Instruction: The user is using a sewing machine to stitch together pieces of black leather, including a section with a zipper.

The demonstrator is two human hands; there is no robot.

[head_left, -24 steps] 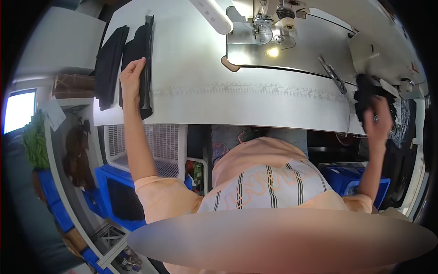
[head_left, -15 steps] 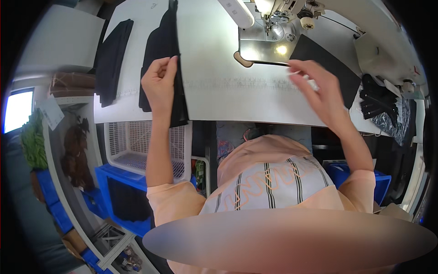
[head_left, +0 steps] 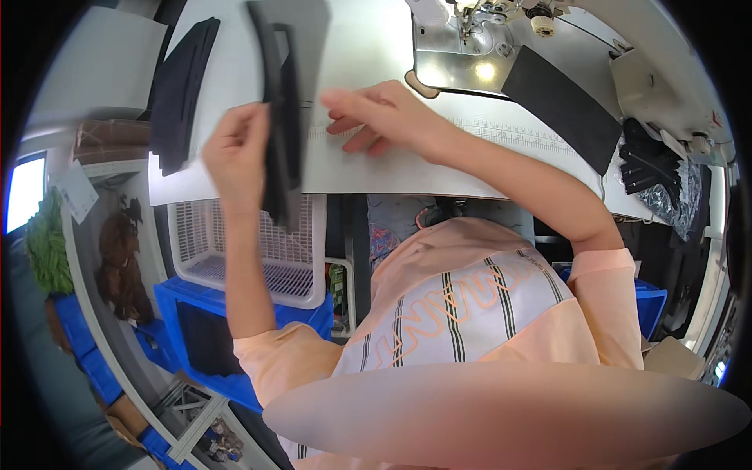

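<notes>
My left hand (head_left: 239, 157) is closed on the edge of black fabric pieces (head_left: 283, 157), lifted and blurred by motion at the left of the white table (head_left: 360, 55). The pieces hang down past the table's front edge. My right hand (head_left: 388, 121) reaches across from the right, fingers apart, just beside the fabric; nothing shows in it. A flat stack of black fabric (head_left: 182, 94) lies at the table's far left. One black rectangular piece (head_left: 560, 110) rests by the sewing machine's metal plate (head_left: 446, 72).
The sewing machine's needle area (head_left: 470, 31) stands at the back right. A black bundle (head_left: 650, 160) and a clear plastic bag (head_left: 685, 207) lie at the right edge. Below the table's left side, a white basket (head_left: 309, 290) sits on a blue crate (head_left: 172, 301).
My left hand has lifted the black fabric and moved slightly left and nearer. My right hand has swung left from beside the machine plate to the fabric, its fingers spreading.
</notes>
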